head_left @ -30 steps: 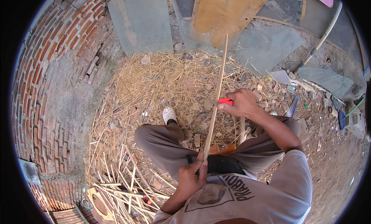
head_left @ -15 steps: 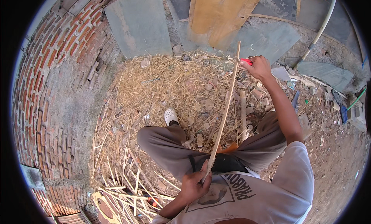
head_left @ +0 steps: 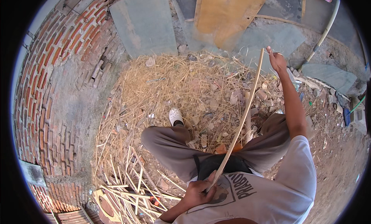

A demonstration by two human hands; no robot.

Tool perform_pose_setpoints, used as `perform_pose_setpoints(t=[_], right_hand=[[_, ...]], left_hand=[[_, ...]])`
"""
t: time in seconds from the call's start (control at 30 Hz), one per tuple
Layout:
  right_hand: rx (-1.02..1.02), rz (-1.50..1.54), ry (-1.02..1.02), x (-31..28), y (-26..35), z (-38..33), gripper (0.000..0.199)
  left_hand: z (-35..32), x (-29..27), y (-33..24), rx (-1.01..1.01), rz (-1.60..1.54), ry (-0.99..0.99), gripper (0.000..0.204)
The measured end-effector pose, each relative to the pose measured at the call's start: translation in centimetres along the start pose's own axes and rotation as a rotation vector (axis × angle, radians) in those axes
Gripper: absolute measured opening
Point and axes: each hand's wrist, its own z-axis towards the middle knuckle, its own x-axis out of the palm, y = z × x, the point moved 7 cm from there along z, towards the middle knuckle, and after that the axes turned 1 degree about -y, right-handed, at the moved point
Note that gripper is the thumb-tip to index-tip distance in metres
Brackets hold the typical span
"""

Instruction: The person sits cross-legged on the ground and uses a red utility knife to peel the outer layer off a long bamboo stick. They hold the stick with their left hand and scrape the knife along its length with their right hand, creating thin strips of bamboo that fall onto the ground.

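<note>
- You are seated on the ground, looking down over your own lap, grey trousers and grey printed T-shirt.
- Your left hand [head_left: 199,190] is closed around the lower end of a long, thin, pale bamboo strip [head_left: 241,119], close against your chest.
- The strip runs up and away from you in a slight bow, across your lap and over the ground, to your right hand [head_left: 277,61].
- Your right arm is stretched out full length; that hand is at the strip's far tip, fingers curled. A thin curl of pale shaving shows at the hand. You cannot tell from here whether the hand grips the strip itself or a tool.
- The two hands are well apart, one at each end of the strip.
- Under the strip lies a broad heap of dry straw-coloured shavings [head_left: 174,85] mixed with bits of broken brick, covering the ground in front of you.
- Your foot in a white perforated clog [head_left: 176,116] rests in the shavings, just beyond your left knee.
- A loose pile of cut pale bamboo slats [head_left: 129,185] lies on the ground by your left hip.
- A curved red brick wall [head_left: 50,89] borders the ground on your left.
- Flat grey slabs [head_left: 145,23] and a tan wooden board [head_left: 228,15] lean at the far edge of the ground.
</note>
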Motion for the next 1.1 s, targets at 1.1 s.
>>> perform_pose_setpoints(t=[1.1], right_hand=[[-0.957, -0.010, 0.123, 3.0, 17.7, -24.4, 0.071]], left_hand=[[11.1, -0.3, 1.5, -0.390, -0.646, -0.208, 0.022]])
